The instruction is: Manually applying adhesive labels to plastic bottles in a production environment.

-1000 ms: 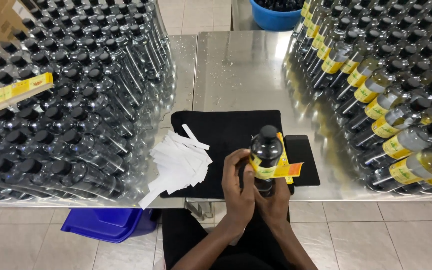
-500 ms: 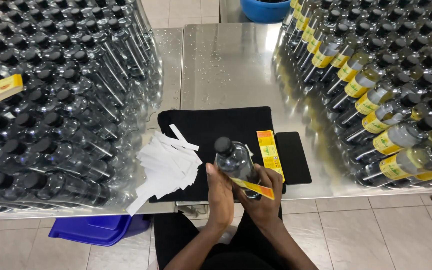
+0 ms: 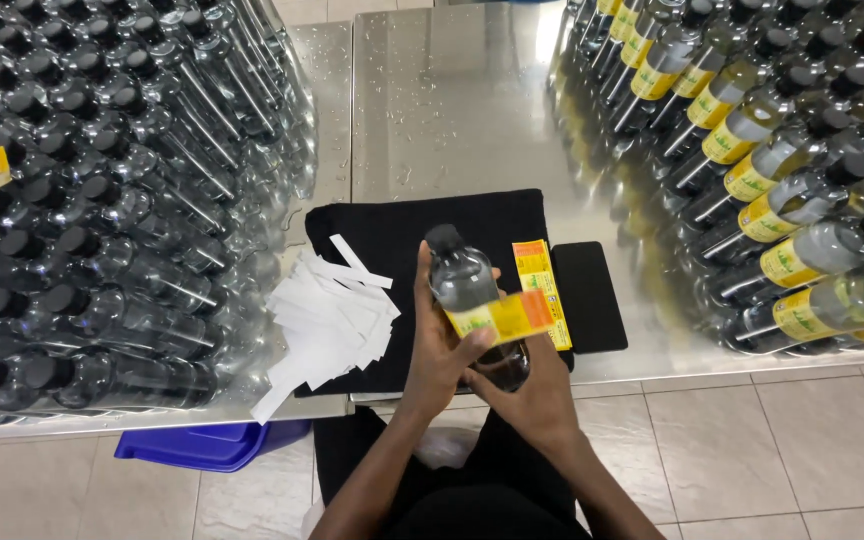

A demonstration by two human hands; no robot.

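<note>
A: Status of the bottle (image 3: 467, 300) is requested.

B: Clear bottle with black cap is held upright-tilted over the near edge of the black mat (image 3: 402, 240), above the counter (image 3: 452, 90). It is clasped from the left by the left hand (image 3: 437, 345), whose grip is closed around the body. The base and near side are supported by the right hand (image 3: 532, 395), its grip also closed on the bottle.

A: What is changed from half a second ago?

B: A yellow label (image 3: 507, 315) is now seen wrapped across the front of the bottle, where earlier it was held lower at the base. The bottle is also raised slightly. The label is judged to be pressed on, with the left thumb laid over its left end.

A: Surrounding stock is to be listed.

B: A second yellow label strip (image 3: 540, 275) lies on the mat just right of the bottle. White backing strips (image 3: 327, 325) are piled at the mat's left edge. Unlabelled bottles (image 3: 102, 200) are stacked at left; labelled bottles (image 3: 752, 170) are stacked at right. A blue bin (image 3: 207, 445) stands under the counter; its contents cannot be told.
</note>
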